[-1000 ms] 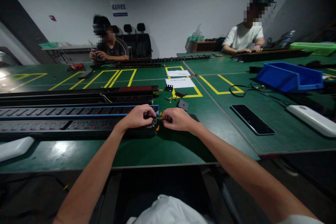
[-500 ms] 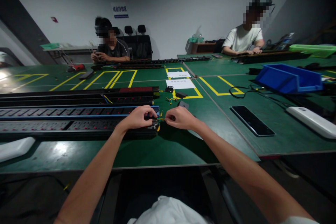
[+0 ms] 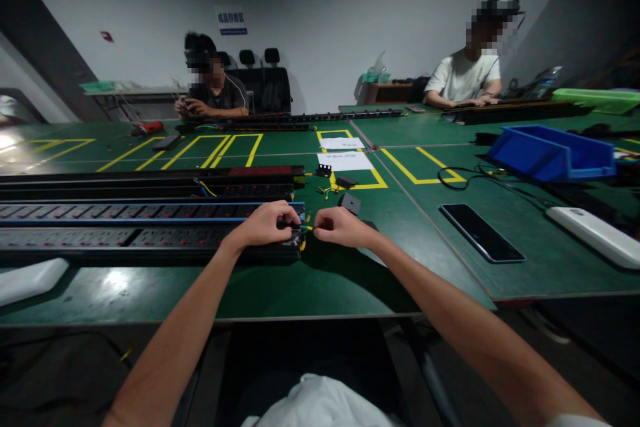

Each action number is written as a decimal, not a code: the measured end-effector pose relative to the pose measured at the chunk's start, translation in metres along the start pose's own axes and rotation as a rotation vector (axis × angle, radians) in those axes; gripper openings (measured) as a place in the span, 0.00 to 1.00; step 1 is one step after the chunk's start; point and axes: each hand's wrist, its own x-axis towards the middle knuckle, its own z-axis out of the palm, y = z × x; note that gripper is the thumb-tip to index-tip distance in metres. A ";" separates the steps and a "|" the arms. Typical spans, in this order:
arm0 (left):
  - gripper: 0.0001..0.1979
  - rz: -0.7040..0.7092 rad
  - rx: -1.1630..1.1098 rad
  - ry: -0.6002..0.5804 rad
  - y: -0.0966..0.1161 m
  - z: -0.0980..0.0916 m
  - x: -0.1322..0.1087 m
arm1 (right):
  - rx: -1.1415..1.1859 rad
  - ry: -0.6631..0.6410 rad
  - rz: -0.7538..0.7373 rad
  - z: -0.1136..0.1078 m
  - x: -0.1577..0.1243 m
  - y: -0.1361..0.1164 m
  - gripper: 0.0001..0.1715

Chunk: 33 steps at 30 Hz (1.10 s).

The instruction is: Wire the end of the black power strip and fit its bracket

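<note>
My left hand [image 3: 263, 223] rests on the right end of the near power strip [image 3: 180, 238], a long dark bar with a row of sockets. Its thumb and fingers are curled round the end of that strip. Out of this end comes a short green-yellow wire [image 3: 306, 228] with a yellow tip. My right hand [image 3: 340, 226] pinches at the wire's outer end, thumb against forefinger; the fingertips partly hide it. A blue-edged power strip [image 3: 125, 212] lies alongside, just behind. Behind my right hand sits a small black end piece [image 3: 350, 203].
Small black brackets [image 3: 323, 170] and loose wires lie beyond my hands near white paper labels [image 3: 345, 160]. To the right are a phone [image 3: 481, 232], a white power bank [image 3: 595, 235] and a blue bin [image 3: 553, 152]. Two people sit across the green table [image 3: 425, 267].
The yellow tip of the wire shows more plainly between my hands. My right fingers have shifted slightly; my left hand stays on the strip. The view has moved a little.
</note>
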 end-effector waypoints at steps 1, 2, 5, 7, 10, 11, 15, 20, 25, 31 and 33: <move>0.13 0.000 -0.001 0.001 0.000 0.000 0.000 | 0.013 0.003 0.000 0.001 0.000 0.000 0.04; 0.13 -0.001 -0.004 0.003 0.001 0.000 0.000 | 0.020 0.009 -0.009 0.003 0.000 0.000 0.04; 0.13 0.004 -0.013 0.007 0.002 -0.001 -0.001 | 0.030 0.028 -0.058 0.007 -0.003 -0.002 0.05; 0.13 0.008 -0.016 0.005 0.002 -0.001 -0.001 | 0.027 0.031 -0.086 0.011 -0.004 -0.006 0.05; 0.12 0.006 -0.016 -0.001 0.002 -0.002 -0.002 | -0.011 0.032 -0.114 0.015 -0.007 -0.011 0.06; 0.12 0.004 -0.016 -0.002 0.002 -0.002 -0.002 | -0.025 0.028 -0.120 0.017 -0.007 -0.012 0.06; 0.11 -0.014 -0.014 0.007 0.002 -0.002 -0.002 | -0.066 -0.011 -0.114 0.021 -0.007 -0.014 0.08; 0.11 -0.037 -0.053 0.012 0.003 0.000 -0.001 | -0.097 -0.025 -0.099 0.021 -0.006 -0.012 0.10; 0.12 -0.042 -0.092 0.013 0.000 0.000 0.000 | -0.120 -0.033 -0.077 0.016 -0.005 -0.008 0.18; 0.12 -0.054 -0.095 0.014 0.000 0.000 0.001 | -0.087 0.070 -0.075 0.013 -0.004 -0.011 0.17; 0.12 -0.048 -0.090 0.013 0.000 0.000 0.001 | -0.017 0.125 -0.116 0.014 -0.003 -0.013 0.16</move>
